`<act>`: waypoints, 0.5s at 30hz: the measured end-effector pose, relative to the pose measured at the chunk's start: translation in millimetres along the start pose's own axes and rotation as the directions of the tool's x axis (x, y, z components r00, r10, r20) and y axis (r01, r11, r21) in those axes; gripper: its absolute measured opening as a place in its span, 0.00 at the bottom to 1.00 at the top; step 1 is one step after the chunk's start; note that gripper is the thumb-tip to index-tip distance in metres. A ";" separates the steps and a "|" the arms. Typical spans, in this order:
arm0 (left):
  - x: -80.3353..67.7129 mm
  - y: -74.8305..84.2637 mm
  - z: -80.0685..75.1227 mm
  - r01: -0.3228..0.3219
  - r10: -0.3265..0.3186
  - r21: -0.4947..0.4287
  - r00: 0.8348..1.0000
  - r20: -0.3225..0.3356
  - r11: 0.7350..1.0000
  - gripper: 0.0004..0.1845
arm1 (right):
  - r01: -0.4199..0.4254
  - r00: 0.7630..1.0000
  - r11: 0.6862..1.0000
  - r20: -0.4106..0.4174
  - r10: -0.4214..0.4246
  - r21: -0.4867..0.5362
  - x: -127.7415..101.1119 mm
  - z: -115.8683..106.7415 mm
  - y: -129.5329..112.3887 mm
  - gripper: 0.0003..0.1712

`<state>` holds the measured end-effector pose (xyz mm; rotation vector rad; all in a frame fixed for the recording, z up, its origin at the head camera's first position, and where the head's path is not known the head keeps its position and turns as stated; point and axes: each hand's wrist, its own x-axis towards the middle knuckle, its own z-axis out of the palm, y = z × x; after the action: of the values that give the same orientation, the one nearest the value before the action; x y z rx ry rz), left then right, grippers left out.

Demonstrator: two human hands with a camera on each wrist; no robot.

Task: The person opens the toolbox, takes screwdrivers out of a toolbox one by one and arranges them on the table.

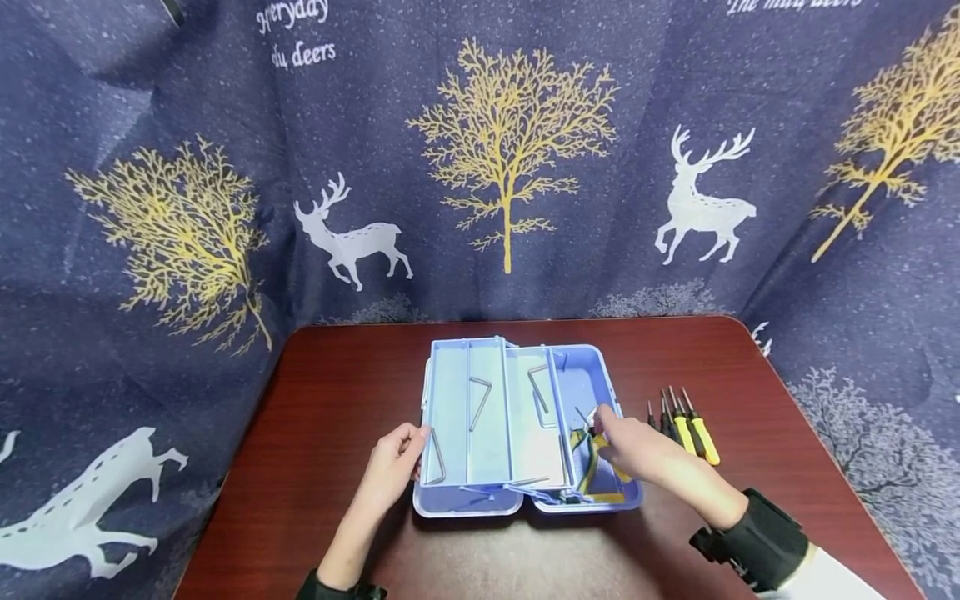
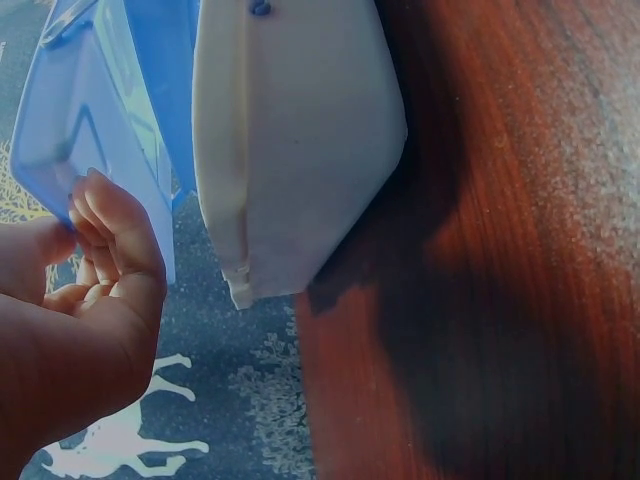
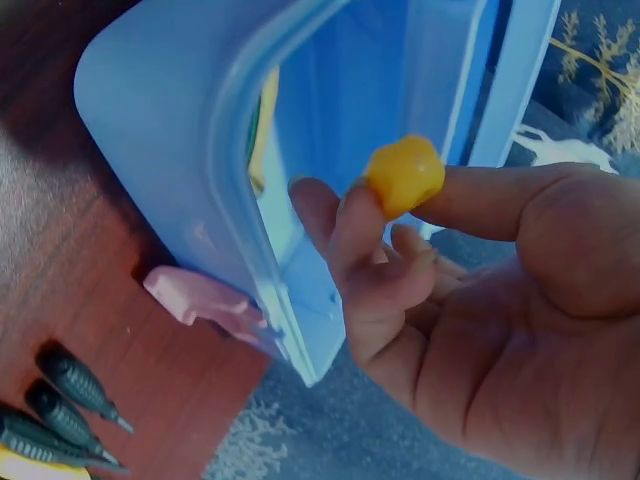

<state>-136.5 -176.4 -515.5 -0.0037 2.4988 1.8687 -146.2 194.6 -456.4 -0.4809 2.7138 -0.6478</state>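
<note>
A dark red wooden table (image 1: 337,467) with rounded far corners carried everything in front of me. At its middle sat a pale blue toolbox (image 1: 517,425) with its tiers folded open, resting directly on the wood. At about three o'clock from the box, just beside it, a row of yellow-and-black screwdrivers (image 1: 686,429) lay side by side on the tabletop, their tips pointing toward twelve o'clock.
</note>
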 end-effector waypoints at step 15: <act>1.0 -0.5 1.1 0.011 -0.011 -0.015 1.000 0.002 1.000 0.17 | 0.013 0.987 0.993 -0.160 -0.032 -0.117 -22.1 -20.1 24.0 0.11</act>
<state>-137.5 -175.4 -516.3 -0.0154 2.4776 1.8828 -139.8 230.9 -446.0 -0.5076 2.9156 -0.5590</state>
